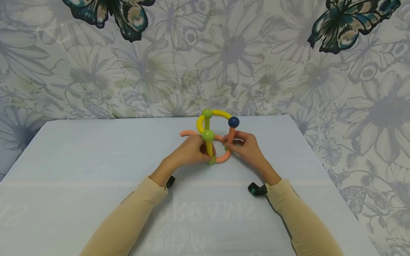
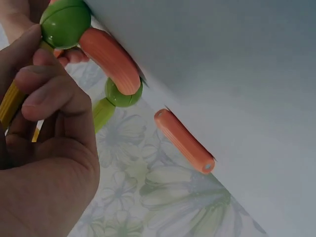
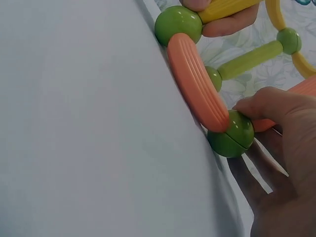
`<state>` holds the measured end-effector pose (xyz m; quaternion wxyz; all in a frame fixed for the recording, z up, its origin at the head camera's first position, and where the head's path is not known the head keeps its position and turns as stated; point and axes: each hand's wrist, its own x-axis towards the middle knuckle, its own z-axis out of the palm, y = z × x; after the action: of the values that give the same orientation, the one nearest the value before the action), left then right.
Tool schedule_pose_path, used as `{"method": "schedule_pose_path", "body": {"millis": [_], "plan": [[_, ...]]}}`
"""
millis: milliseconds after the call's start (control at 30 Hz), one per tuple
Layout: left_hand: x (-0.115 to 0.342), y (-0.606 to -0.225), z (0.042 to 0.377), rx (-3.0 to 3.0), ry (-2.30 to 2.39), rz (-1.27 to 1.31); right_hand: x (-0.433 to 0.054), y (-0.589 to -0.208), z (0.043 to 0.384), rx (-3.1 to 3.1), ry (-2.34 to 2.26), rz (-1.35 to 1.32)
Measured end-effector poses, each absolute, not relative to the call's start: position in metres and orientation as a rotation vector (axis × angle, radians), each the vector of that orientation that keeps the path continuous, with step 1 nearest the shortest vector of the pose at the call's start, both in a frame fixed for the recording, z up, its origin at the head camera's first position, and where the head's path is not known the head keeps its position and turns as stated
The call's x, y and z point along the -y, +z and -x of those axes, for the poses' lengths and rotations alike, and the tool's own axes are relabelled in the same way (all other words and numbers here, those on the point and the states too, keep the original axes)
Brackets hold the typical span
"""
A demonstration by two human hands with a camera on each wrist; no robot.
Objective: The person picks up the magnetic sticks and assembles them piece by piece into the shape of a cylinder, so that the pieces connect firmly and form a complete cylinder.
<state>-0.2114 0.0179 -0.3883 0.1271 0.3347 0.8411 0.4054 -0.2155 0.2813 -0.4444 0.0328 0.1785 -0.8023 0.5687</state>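
A toy frame of rods and balls stands on the table between both hands. My left hand [image 1: 191,151] pinches its yellow rod [image 1: 209,148], just above a green ball [image 3: 177,25] at the base. On the other side my right hand [image 1: 249,148] grips another green base ball [image 3: 231,138] between thumb and fingers. A curved orange rod [image 3: 198,84] joins these two balls. From the right hand's ball an upright orange rod [image 1: 231,135] rises to a dark blue ball [image 1: 234,122]. Curved yellow rods [image 1: 221,113] run along the top, meeting at a green ball [image 1: 207,113].
A loose curved orange rod [image 2: 185,142] lies on the white table [image 1: 96,156] beyond the left hand. A flower-patterned wall covering [image 1: 179,71] rises behind the table's far edge. Black wrist devices [image 1: 257,189] sit under both cuffs.
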Motion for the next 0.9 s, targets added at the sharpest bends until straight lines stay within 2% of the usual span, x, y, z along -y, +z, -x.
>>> {"method": "schedule_pose_path", "body": {"millis": [367, 900], "plan": [[-0.006, -0.387, 0.222, -2.657, 1.111, -0.78, -0.279, -0.437, 0.21, 2.537, 1.562, -0.634], [-0.006, -0.386, 0.223, -2.723, 1.099, -0.696, -0.278, -0.437, 0.21, 2.523, 1.512, -0.663]]}}
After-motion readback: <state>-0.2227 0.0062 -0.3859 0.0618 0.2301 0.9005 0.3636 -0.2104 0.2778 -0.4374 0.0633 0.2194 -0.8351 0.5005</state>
